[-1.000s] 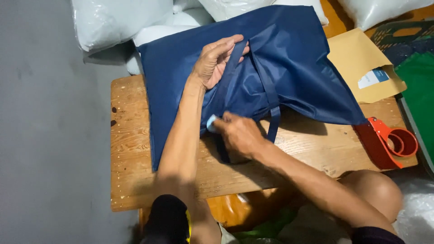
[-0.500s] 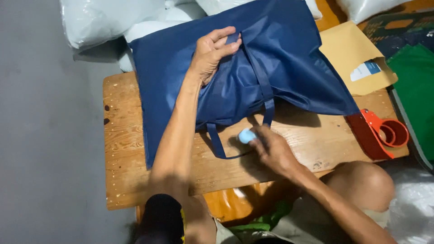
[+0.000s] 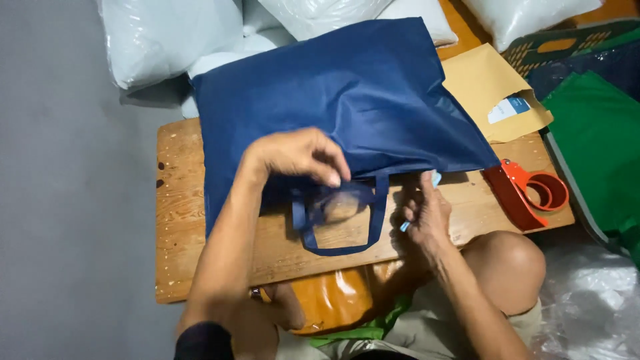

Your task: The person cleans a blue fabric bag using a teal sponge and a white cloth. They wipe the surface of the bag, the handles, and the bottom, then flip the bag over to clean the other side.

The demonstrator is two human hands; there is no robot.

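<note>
A dark blue fabric tote bag [image 3: 333,93] lies flat across a low wooden table [image 3: 187,220], its looped handles [image 3: 340,227] hanging toward me. My left hand [image 3: 300,157] rests on the bag's near edge, fingers pinching the fabric just above the handles. My right hand [image 3: 423,213] sits on the table at the bag's near right corner and grips a small light blue object [image 3: 435,180], mostly hidden by the fingers. My bare knee [image 3: 507,260] shows below the table's edge.
An orange tape dispenser [image 3: 530,190] lies at the table's right end. A tan envelope [image 3: 490,90] sits behind it. White plastic sacks [image 3: 167,40] are stacked at the back. Green fabric [image 3: 597,147] lies at the right, and grey floor [image 3: 67,200] at the left.
The bag now lies flat and smooth with its handles pointing toward me. My left hand came down from the bag's middle to its near edge. My right hand moved right with the light blue object.
</note>
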